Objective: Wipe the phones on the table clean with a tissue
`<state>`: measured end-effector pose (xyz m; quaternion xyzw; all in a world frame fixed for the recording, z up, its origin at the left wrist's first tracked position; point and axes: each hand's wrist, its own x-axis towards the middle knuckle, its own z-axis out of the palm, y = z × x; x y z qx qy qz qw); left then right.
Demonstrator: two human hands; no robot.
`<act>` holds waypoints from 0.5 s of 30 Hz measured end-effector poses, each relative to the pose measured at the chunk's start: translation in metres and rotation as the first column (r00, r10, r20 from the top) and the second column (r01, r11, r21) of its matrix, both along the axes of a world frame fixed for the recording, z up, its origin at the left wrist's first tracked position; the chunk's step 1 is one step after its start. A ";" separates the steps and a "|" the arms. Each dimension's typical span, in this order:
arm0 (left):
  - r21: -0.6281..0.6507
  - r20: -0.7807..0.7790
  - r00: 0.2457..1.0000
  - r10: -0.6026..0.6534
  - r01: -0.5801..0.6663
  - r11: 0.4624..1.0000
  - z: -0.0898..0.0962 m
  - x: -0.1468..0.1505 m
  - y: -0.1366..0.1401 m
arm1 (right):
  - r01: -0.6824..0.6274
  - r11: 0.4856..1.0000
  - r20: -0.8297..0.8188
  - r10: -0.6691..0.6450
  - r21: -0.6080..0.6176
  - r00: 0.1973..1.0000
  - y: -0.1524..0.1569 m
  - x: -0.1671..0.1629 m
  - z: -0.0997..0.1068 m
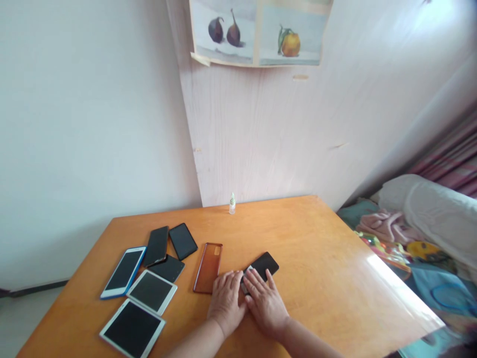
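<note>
A black smartphone (265, 264) lies at a slant on the table, its near end hidden under my hands. My right hand (265, 303) rests palm down on it, fingers stretched and slightly spread. Beneath those fingertips a small pale grey piece (245, 281) shows; its kind is unclear. My left hand (226, 302) is beside the right one, fingers lightly bent and pointing down at the table, its thumb close to the right hand. Just left of it, near the fingers, lies a brown see-through phone case (208, 266) with a camera cutout.
Several devices lie at left on the wooden table (309, 238): a blue-edged phone (124, 272), dark phones (157, 245), a small black tablet (183, 240) and white-framed tablets (133, 328). A small bottle (232, 204) stands by the wall. Bedding (439, 209) lies at right.
</note>
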<state>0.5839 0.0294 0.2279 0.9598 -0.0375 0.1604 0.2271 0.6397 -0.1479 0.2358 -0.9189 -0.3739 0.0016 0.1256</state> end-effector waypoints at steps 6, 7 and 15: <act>0.040 0.027 1.000 -0.016 0.015 0.999 0.001 0.001 0.001 | 0.396 0.918 0.025 -0.395 -0.031 0.918 -0.014 0.016 0.003; 0.051 0.029 0.999 -0.017 0.016 0.999 0.002 0.001 0.001 | 0.374 0.927 0.022 -0.374 -0.029 0.927 -0.014 0.013 0.003; 0.052 -0.011 1.000 -0.023 0.024 0.998 0.002 0.002 0.002 | 0.195 0.981 -0.006 -0.195 -0.001 0.981 -0.021 -0.004 0.009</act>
